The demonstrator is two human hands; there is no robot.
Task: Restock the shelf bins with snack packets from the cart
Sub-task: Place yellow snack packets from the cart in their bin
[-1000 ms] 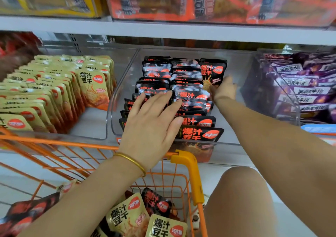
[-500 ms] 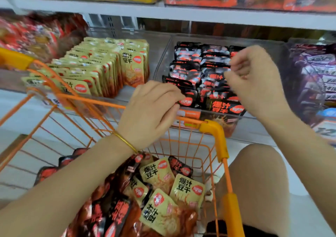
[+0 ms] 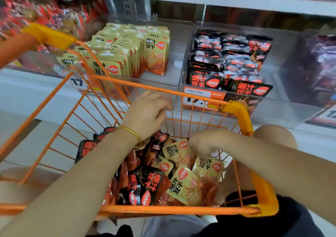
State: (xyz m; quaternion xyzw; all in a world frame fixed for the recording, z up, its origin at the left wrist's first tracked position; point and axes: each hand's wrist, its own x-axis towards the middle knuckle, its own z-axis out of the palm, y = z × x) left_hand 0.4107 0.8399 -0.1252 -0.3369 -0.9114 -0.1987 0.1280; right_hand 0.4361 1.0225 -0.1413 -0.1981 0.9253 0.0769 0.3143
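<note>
Now both hands are down at the cart (image 3: 163,210), while half a second ago they were raised in front of the shelf bins, so one placing round seems finished and a new pick begins. Nearest to the camera, inside this orange wire cart, lies a loose heap of snack packets: black packets (image 3: 143,186) more to the left and yellow packets (image 3: 189,186) more to the right, partly on top of each other. The right hand (image 3: 203,144) reaches into the heap from the right side, its fingers bent down onto the yellow packets; I cannot tell if it already pinches one or only touches them. The left hand (image 3: 145,115), with a gold bangle (image 3: 131,132) on the wrist, hangs over the far part of the cart, just below the far rim, with fingers loosely curled and nothing visible in them. Behind the cart, on the shelf (image 3: 27,91), the clear black-packet bin (image 3: 283,58) holds rows of upright packets and has free space at its right side. Left of it, the yellow-packet bin (image 3: 180,55) is also not full. I judge the task is in the middle: many packets remain in the cart, and the next one is probably yellow, which belongs in the left of these two bins.
</note>
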